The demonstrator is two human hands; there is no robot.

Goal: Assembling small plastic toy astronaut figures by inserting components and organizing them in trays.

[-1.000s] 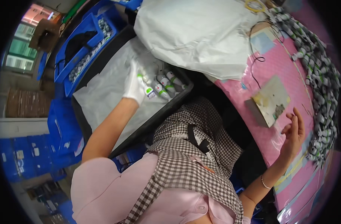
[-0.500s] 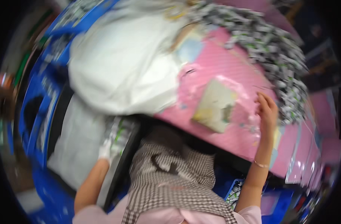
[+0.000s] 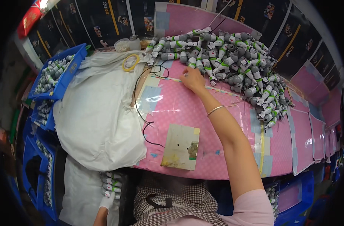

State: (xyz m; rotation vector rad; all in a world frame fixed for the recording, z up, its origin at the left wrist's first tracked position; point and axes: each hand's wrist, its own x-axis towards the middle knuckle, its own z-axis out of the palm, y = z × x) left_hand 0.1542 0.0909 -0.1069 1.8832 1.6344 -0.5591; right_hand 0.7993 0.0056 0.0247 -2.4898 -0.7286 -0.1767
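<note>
My right hand (image 3: 193,80) reaches across the pink table to the near edge of a large heap of white, grey and green toy limbs (image 3: 232,62). Its bent fingers are closed at the end of one toy limb (image 3: 192,63). My left hand (image 3: 107,200), in a white glove, is low on the left. It touches the near end of a short row of toy limbs (image 3: 111,181), lying side by side on a grey-white sheet (image 3: 75,192) in a dark-edged container. Its fingertips blend with the white parts, so their grip is unclear.
A stained pale metal plate (image 3: 179,147) lies near the front of the pink table (image 3: 221,150), beside a black cord (image 3: 141,116). White sheeting (image 3: 100,109) covers the left side, with a yellow tape roll (image 3: 131,63) behind. Blue crates (image 3: 79,60) of toy limbs stand at left.
My right hand has moved from the table's right side forward and left to the heap. The left hand stays by the row of toy limbs. The view has turned and is sharper.
</note>
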